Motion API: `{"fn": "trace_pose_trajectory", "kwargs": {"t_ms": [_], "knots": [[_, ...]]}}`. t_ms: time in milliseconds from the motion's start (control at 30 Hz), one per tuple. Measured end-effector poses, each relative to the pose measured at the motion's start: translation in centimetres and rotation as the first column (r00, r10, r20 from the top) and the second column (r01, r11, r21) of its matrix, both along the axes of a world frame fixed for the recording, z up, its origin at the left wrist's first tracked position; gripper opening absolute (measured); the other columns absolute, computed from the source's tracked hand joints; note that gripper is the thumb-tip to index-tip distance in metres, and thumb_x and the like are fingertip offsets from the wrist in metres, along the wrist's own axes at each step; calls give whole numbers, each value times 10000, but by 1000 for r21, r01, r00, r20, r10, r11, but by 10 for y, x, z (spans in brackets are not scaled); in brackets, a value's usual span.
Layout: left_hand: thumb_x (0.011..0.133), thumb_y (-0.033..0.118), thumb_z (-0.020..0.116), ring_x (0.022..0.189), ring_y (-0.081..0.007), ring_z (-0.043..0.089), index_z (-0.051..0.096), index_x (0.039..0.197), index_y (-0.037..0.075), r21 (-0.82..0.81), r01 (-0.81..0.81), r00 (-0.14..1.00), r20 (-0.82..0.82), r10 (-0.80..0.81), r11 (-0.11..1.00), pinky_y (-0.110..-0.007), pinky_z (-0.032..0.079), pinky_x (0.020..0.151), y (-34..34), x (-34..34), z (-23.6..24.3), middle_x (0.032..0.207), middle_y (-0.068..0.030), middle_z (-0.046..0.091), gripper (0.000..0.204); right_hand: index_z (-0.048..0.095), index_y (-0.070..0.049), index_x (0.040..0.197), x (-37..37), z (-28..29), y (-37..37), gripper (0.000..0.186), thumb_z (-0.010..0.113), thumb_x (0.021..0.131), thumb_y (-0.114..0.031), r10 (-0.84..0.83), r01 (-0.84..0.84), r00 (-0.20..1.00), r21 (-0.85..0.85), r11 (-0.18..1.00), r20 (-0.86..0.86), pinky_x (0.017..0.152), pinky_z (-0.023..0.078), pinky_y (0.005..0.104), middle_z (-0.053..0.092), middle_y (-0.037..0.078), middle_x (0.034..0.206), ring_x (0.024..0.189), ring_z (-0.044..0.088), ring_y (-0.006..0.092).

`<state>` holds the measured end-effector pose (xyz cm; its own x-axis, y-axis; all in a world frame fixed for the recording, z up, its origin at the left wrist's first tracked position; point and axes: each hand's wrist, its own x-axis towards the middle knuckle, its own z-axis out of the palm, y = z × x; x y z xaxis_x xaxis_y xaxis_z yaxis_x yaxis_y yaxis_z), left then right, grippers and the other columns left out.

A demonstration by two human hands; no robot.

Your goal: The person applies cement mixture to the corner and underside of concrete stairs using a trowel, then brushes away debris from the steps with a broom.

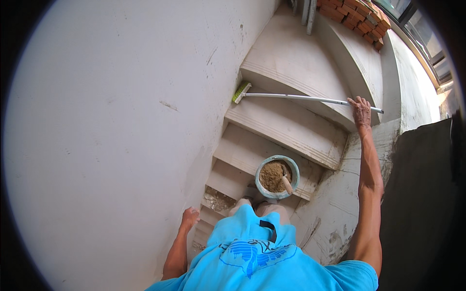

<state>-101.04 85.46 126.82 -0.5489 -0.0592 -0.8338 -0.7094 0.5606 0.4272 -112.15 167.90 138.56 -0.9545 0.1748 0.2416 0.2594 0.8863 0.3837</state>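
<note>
A long-handled broom [310,98] with a white pole lies across the stairs. Its green bristled head [241,92] meets the left wall at the end of a step. Near the pole's dark far-right tip, my right hand [360,111] is closed around it, arm stretched forward. My left hand [191,216] hangs low beside the left wall, fingers curled in, with nothing visible in them. In front of my legs, a round pale-green bucket [262,186] stands on a step. Brown sandy material [270,175] fills it, and a trowel with a wooden handle [287,185] rests inside.
Concrete steps [286,125] climb ahead and curve right between the pale left wall [121,121] and a stained low wall [335,213]. Red bricks [357,19] are stacked at the top right, near grey rods [308,14] and a window [422,39]. A dark panel [422,203] stands at right.
</note>
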Motion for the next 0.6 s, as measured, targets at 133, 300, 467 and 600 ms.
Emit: {"fn": "trace_pose_trajectory", "kwargs": {"t_ms": [133,300,467,600], "knots": [[865,177,598,667,-177,651,628,1113,0,3,-48,999,-25,48,999,-308,501,561,-14,22,9,900,-98,667,306,702,-252,1116,-27,2,21,378,554,842,-37,-13,16,999,-59,998,46,849,453,360,610,12,966,960,591,196],[862,163,592,654,-182,648,630,1096,1,-43,-88,996,-14,87,995,-312,511,560,-17,42,39,880,-95,662,287,736,-217,1034,-29,-35,46,325,545,845,-34,130,-130,991,-150,980,-9,818,469,385,629,40,962,946,602,215],[859,155,592,654,-187,647,635,1088,15,-37,-103,993,53,104,994,-309,514,556,-13,52,23,879,-84,658,272,763,-147,964,57,-50,12,265,557,825,-55,35,-27,999,-450,893,10,814,516,443,669,119,876,893,661,329],[860,155,595,664,-183,649,634,1095,18,16,-61,996,60,60,998,-314,515,558,3,41,1,882,-81,658,276,724,-17,960,143,-66,-38,305,537,721,-48,56,-6,998,-795,607,35,740,531,409,679,164,754,737,667,323]]}}
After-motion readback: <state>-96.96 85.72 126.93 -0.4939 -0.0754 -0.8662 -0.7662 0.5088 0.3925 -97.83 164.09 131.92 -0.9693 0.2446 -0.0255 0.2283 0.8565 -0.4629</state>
